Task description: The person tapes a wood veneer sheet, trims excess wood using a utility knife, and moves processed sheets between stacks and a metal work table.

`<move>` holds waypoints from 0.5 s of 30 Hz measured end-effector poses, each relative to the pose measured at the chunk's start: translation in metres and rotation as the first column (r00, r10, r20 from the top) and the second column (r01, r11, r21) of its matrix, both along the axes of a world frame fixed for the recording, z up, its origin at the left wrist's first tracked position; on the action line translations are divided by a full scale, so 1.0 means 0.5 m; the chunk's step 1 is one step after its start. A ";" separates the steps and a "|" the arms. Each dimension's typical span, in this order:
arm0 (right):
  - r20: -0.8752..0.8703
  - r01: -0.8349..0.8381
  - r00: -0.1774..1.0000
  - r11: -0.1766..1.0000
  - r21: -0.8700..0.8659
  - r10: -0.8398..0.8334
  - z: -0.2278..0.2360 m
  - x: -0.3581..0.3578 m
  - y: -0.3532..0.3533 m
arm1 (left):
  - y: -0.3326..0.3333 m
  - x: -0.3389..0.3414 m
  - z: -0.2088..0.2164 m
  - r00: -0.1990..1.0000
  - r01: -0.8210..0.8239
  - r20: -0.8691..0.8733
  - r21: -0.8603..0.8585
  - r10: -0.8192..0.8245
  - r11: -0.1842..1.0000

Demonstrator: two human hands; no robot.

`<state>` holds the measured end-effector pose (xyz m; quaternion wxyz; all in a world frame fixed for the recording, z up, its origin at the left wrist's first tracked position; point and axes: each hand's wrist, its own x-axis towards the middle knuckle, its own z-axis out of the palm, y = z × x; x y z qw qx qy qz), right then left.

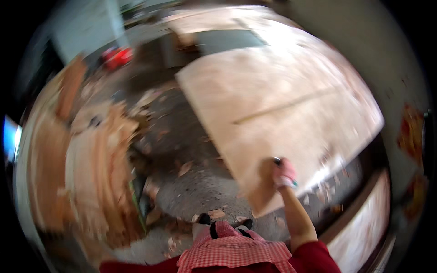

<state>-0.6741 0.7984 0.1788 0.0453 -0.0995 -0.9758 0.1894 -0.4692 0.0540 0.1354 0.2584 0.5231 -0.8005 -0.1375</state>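
My gloved right hand [285,174], closed round a dark-tipped object [276,160], is at the near end of the wood sheet [214,95], laid flat ahead, presumably for reach; my left hand's state I cannot tell.

The dark object [276,160] in the right grip [285,173] is blurred.

- No text, label, brand, number or sign can be read.
- Red-and-yellow sheet [411,134] on the wall [387,54], at 3 o'clock: too blurred to read.
- Similar patch [415,195], between 3 and 4 o'clock: likewise unreadable.
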 end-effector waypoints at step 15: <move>0.055 -0.330 0.921 0.850 -0.412 0.385 0.049 0.231 0.311 | 0.795 -0.479 0.399 0.198 0.755 -0.896 -0.119 -0.398 0.645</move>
